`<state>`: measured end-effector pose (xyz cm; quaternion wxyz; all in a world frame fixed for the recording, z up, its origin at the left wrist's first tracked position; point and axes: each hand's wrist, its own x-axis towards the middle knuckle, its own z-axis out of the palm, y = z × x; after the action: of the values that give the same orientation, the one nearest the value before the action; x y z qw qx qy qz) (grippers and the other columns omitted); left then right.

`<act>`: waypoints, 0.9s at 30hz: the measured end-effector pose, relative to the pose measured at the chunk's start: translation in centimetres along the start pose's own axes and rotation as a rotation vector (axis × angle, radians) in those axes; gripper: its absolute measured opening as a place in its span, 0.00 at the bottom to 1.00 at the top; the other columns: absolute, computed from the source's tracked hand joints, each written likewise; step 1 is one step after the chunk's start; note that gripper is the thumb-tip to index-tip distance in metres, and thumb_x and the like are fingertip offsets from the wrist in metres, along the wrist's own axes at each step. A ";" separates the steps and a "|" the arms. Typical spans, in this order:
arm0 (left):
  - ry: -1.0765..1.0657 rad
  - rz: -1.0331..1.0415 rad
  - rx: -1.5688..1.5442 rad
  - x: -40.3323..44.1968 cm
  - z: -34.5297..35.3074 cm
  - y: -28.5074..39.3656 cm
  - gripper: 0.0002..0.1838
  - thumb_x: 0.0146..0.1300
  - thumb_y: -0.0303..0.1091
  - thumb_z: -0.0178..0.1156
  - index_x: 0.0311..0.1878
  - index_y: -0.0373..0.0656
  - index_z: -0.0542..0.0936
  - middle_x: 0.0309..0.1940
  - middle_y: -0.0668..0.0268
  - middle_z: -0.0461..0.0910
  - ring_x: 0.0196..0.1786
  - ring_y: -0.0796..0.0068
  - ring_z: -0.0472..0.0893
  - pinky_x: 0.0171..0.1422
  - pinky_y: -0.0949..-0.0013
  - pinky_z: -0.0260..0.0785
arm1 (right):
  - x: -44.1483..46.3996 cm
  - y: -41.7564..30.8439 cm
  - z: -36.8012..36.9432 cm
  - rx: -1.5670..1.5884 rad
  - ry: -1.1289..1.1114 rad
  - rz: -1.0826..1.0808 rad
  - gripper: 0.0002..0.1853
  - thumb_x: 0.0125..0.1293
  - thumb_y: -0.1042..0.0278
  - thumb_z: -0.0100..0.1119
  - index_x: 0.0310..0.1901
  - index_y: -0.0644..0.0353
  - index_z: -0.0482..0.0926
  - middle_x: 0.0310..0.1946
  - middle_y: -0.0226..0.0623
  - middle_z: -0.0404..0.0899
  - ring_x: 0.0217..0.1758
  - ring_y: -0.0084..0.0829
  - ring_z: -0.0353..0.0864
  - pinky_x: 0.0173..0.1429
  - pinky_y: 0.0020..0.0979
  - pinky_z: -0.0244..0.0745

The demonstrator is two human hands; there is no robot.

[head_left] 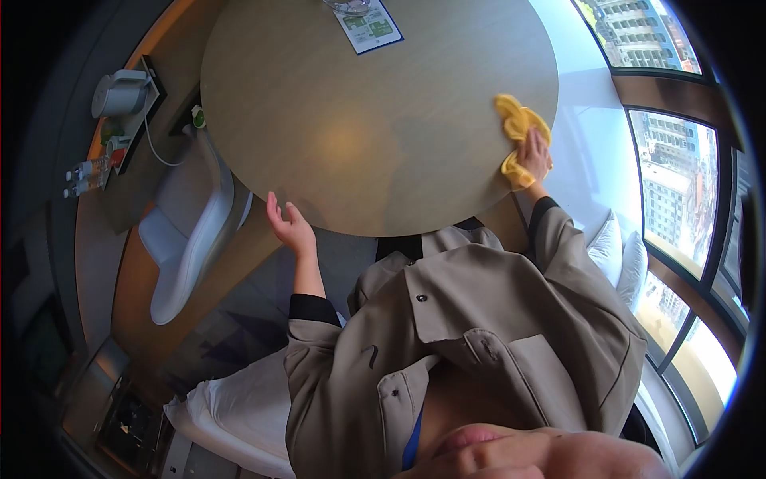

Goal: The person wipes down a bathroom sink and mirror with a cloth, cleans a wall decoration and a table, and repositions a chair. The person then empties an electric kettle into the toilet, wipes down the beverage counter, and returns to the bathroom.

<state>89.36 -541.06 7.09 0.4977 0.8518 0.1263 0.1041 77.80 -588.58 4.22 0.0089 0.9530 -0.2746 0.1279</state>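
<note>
1. Yellow cloth [523, 121]: bunched, at the right-hand rim of the round counter [319, 104]; folds show above and below the hand.
2. Right hand [537, 156]: clasped on the cloth, over the counter's edge area; some fingers partly hidden, exact grip not fully resolved.
3. Left hand [292, 230]: holds nothing, fingers loosely spread, near the counter's near-left rim; cannot tell whether it touches. Hands well apart.
4. Counter top, far side: printed card [370, 30] with green pictures and a dark blue edge; clear glass dish [351, 6] at its upper end, cut off by the frame.
5. Left of counter: white chair [187, 227]; beyond it, a white kettle [121, 93] with pale cord, and clear bottles [86, 177] lower down.
6. Right of counter: white pillows [618, 259] just beside the windows [674, 164]; buildings visible outside.
7. Wearer: grey-brown shirt [479, 295], dark cuffs.
</note>
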 end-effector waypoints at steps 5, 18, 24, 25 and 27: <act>-0.364 0.412 0.222 8.2 9.1 7.6 0.21 0.55 0.26 0.53 0.55 0.43 0.68 0.55 0.62 0.69 0.57 0.62 0.67 0.61 0.65 0.59 | 7.1 0.5 1.7 -0.115 -0.246 0.544 0.31 0.63 0.47 0.41 0.65 0.51 0.51 0.65 0.34 0.53 0.68 0.33 0.50 0.62 0.44 0.52; -0.753 0.710 0.735 26.2 30.6 14.7 0.16 0.54 0.31 0.56 0.48 0.47 0.75 0.53 0.67 0.69 0.59 0.66 0.65 0.68 0.62 0.50 | 23.8 -10.3 4.3 0.715 0.137 -0.293 0.11 0.57 0.76 0.52 0.43 0.62 0.75 0.37 0.39 0.76 0.39 0.39 0.74 0.45 0.34 0.69; -0.744 1.008 0.492 25.7 29.6 14.6 0.20 0.53 0.35 0.58 0.52 0.49 0.73 0.51 0.67 0.68 0.56 0.64 0.66 0.70 0.55 0.43 | 24.8 -12.7 6.0 0.742 0.101 -0.475 0.12 0.54 0.75 0.56 0.42 0.59 0.75 0.38 0.35 0.76 0.38 0.36 0.74 0.43 0.33 0.68; -0.743 1.009 0.496 26.1 29.9 14.4 0.20 0.53 0.35 0.58 0.52 0.49 0.73 0.51 0.67 0.68 0.56 0.64 0.66 0.70 0.55 0.43 | 24.6 -12.8 6.0 0.718 0.080 -0.481 0.13 0.54 0.74 0.57 0.43 0.58 0.75 0.38 0.34 0.76 0.39 0.35 0.74 0.43 0.32 0.68; -0.702 1.052 0.563 26.7 30.3 13.9 0.22 0.51 0.40 0.60 0.52 0.53 0.74 0.52 0.69 0.68 0.56 0.65 0.66 0.69 0.56 0.44 | 24.5 -13.0 6.1 0.689 0.081 -0.460 0.14 0.54 0.74 0.57 0.44 0.58 0.75 0.39 0.33 0.76 0.39 0.34 0.74 0.43 0.32 0.67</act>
<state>125.32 -564.03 5.92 0.1526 0.8799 -0.4498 0.0131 106.12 -590.88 5.16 -0.2713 0.9310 0.0050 0.2442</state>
